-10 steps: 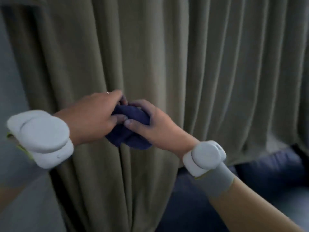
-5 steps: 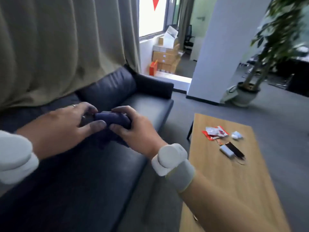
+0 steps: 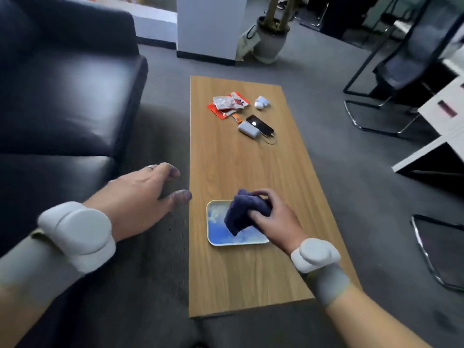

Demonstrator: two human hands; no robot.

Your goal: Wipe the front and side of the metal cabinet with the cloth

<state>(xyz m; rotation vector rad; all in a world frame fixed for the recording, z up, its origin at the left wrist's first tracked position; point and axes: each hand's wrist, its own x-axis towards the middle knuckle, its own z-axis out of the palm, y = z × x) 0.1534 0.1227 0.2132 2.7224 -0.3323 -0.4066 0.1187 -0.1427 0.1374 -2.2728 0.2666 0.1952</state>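
One bunched, nubby cloth [image 3: 244,212] over glossy rectangular tray [image 3: 213,234], gripped.

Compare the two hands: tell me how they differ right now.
The right hand is closed on the dark blue cloth over the blue tray; the left hand is empty, fingers spread. The left hovers beside the wooden table, the right above it. Both wear white wrist devices.
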